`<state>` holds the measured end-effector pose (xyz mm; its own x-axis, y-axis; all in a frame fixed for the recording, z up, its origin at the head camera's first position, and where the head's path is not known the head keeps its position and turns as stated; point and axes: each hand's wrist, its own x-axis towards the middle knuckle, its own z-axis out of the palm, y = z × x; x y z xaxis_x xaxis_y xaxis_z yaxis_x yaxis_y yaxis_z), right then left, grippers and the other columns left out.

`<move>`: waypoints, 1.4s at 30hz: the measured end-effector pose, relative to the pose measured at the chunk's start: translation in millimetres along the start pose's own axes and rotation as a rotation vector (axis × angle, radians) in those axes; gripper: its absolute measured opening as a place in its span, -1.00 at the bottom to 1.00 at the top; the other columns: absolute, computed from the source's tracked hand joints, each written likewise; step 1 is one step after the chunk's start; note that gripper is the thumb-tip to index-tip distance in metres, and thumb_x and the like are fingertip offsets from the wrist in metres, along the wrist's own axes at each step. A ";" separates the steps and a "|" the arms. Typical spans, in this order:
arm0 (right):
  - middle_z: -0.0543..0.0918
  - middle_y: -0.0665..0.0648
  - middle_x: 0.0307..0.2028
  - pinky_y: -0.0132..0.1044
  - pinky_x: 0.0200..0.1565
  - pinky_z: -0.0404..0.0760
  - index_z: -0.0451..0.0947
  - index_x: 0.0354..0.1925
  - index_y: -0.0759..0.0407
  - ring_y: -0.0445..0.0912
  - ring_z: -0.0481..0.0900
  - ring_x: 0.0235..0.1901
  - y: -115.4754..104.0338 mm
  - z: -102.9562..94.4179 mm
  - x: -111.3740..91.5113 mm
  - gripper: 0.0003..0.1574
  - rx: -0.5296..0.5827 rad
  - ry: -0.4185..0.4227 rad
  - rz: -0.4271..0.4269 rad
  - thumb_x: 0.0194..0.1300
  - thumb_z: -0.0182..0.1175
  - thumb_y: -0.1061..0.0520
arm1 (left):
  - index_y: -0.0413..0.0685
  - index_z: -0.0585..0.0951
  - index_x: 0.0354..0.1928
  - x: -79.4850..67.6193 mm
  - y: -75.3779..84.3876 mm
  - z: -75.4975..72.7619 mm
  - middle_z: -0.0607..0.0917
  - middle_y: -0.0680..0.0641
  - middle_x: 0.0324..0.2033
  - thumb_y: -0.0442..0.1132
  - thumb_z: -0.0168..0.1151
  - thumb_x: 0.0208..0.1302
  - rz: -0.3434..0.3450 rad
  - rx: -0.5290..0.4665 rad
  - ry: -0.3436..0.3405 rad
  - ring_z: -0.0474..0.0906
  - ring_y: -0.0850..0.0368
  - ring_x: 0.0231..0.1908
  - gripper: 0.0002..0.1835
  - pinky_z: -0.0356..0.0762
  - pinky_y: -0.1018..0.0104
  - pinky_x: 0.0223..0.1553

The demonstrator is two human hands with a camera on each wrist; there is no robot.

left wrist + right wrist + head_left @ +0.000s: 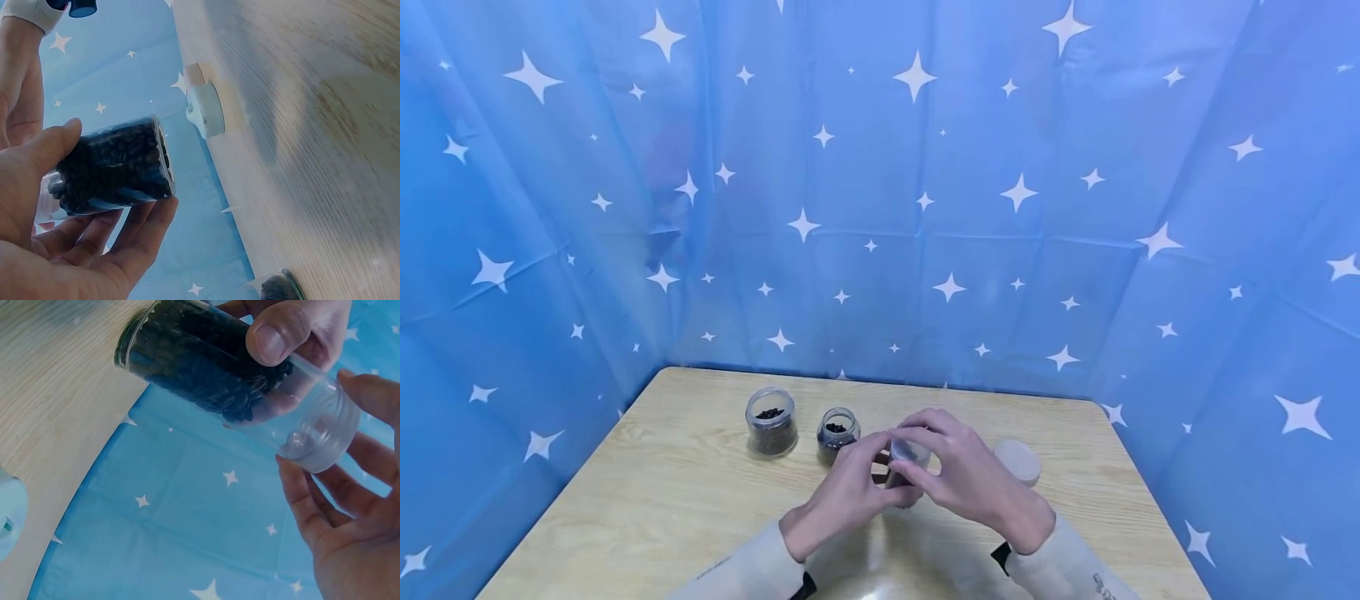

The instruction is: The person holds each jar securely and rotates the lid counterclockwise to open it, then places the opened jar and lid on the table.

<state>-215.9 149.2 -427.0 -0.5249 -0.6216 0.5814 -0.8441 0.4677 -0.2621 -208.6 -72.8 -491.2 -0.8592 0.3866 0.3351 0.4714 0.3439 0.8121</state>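
A clear plastic jar of small dark seeds or beans is lifted above the table, tilted in the wrist views. My left hand grips its body, thumb on one side and fingers beneath. At the jar's other end is a clear, frosted-looking lid. The thumb and fingers of my right hand pinch around its rim. To the left, a smaller open jar with dark contents stands near my left hand.
A larger open jar, partly filled with dark pieces, stands farther left on the wooden table. A white round lid lies right of my right hand. Blue curtains with white stars hang behind and beside the table.
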 end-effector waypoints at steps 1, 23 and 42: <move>0.86 0.09 0.14 -0.11 0.20 0.91 0.87 0.25 0.13 -0.06 0.85 0.16 0.0 -0.7 -0.5 -0.56 0.004 -0.004 0.000 0.47 0.64 0.11 | 0.04 0.69 0.45 -0.5 0.3 0.1 0.88 0.04 0.11 -0.12 0.77 0.35 0.001 0.000 -0.002 0.91 0.06 0.13 -0.32 0.89 0.31 0.13; 0.87 0.09 0.13 -0.24 0.14 0.90 0.87 0.20 0.17 -0.07 0.88 0.08 7.9 -7.7 -11.2 -0.56 0.045 -0.031 -0.111 0.41 0.68 0.16 | 0.19 0.74 0.37 -4.2 4.6 3.3 0.90 0.09 0.11 -0.01 0.76 0.37 0.008 -0.004 -0.061 0.88 0.14 0.13 -0.41 0.91 0.17 0.15; 0.86 0.15 0.20 -0.45 0.16 0.83 0.84 0.29 0.23 -0.07 0.88 0.08 10.5 -10.9 -10.0 -0.47 0.042 -0.065 -0.214 0.40 0.66 0.19 | 0.35 0.75 0.36 -3.7 4.0 -1.0 0.91 0.18 0.10 0.01 0.77 0.35 0.028 -0.035 -0.096 0.85 0.25 0.12 -0.42 0.88 0.21 0.20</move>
<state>-218.3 167.2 -427.2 -0.3379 -0.7436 0.5770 -0.9402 0.2947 -0.1709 -203.7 -73.7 -488.7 -0.8224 0.4759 0.3118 0.4859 0.3024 0.8200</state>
